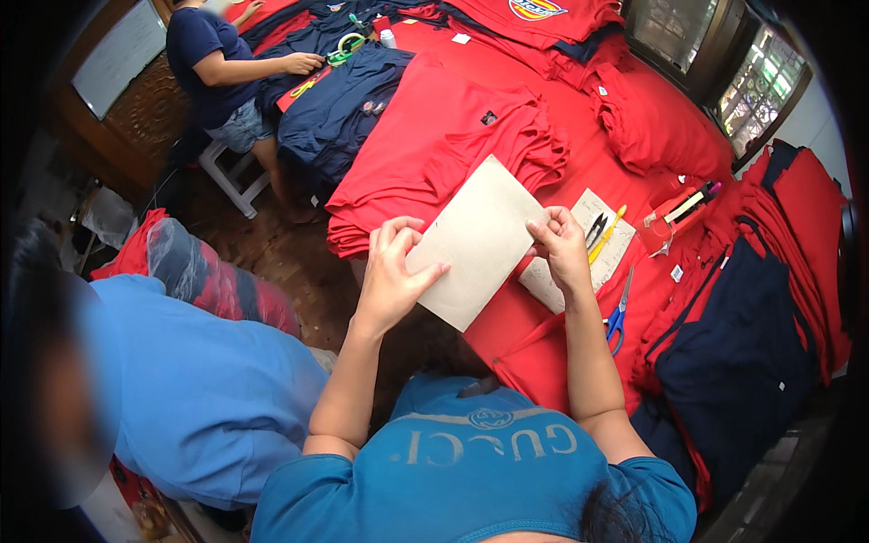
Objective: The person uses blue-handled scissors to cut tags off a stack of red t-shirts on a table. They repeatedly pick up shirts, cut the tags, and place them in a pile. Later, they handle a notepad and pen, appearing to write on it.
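Observation:
A plain off-white sheet of card or paper (478,242) is held up at a tilt between both my hands. My left hand (396,271) grips its left edge, thumb on the near face and fingers behind or along the edge. On the opposite side, my right hand (561,249) pinches the right edge between thumb and fingers. Just beyond the sheet lies a thick stack of red shirts (444,136). Beside my right hand, a second sheet with handwriting (615,240) rests on red cloth, bearing black thread snips (596,230) and a yellow tool (607,237).
Blue-handled scissors (617,317) lie right of my forearm. Navy and red garments (733,344) are heaped at the right. A person in light blue (208,389) is close at my left; another in navy (208,63) works by a white stool (233,181). A wrapped bundle (213,281) stands at left.

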The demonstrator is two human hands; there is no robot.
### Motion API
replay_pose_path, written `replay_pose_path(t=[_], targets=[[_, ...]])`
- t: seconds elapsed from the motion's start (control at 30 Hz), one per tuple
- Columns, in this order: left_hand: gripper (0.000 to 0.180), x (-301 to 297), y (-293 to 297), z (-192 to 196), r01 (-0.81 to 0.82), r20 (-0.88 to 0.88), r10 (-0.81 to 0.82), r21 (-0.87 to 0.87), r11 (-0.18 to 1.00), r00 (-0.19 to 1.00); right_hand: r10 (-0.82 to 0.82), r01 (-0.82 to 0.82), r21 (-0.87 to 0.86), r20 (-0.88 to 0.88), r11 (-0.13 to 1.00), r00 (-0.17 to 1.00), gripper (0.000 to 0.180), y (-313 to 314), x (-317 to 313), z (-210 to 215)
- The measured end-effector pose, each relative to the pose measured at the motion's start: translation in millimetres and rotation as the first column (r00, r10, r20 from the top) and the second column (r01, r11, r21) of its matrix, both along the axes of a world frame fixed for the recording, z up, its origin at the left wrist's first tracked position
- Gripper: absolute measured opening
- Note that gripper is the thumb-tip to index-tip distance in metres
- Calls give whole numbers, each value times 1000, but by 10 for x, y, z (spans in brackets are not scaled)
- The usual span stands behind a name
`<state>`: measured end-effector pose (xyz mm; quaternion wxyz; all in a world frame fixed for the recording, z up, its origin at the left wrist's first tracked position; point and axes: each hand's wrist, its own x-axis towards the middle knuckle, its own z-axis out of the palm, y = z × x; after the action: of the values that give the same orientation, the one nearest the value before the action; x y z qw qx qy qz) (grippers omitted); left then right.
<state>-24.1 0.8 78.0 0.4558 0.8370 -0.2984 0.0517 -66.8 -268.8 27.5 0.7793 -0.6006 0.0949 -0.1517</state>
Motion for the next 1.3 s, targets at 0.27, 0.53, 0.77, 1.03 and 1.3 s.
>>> replay_pose_path(t=[0.27,0.53,0.77,1.03,1.3], targets=[[21,103,453,-114,86,-454,-652,-778,622,607,154,-202,267,190,942,970,49,350,66,250],[33,330,339,-358,-174,-439,-745,-895,410,502,511,-555,410,222,724,830,60,589,239,112],[41,393,104,-381,-193,-532,-580,-817,544,617,296,-331,385,147,862,944,42,592,285,-35],[46,115,-171,-188,94,-430,-522,-699,709,736,23,-64,385,109,921,994,37,327,75,-427],[38,7,-288,58,193,82,-175,-334,923,981,-210,243,-52,349,969,913,58,358,-260,100]])
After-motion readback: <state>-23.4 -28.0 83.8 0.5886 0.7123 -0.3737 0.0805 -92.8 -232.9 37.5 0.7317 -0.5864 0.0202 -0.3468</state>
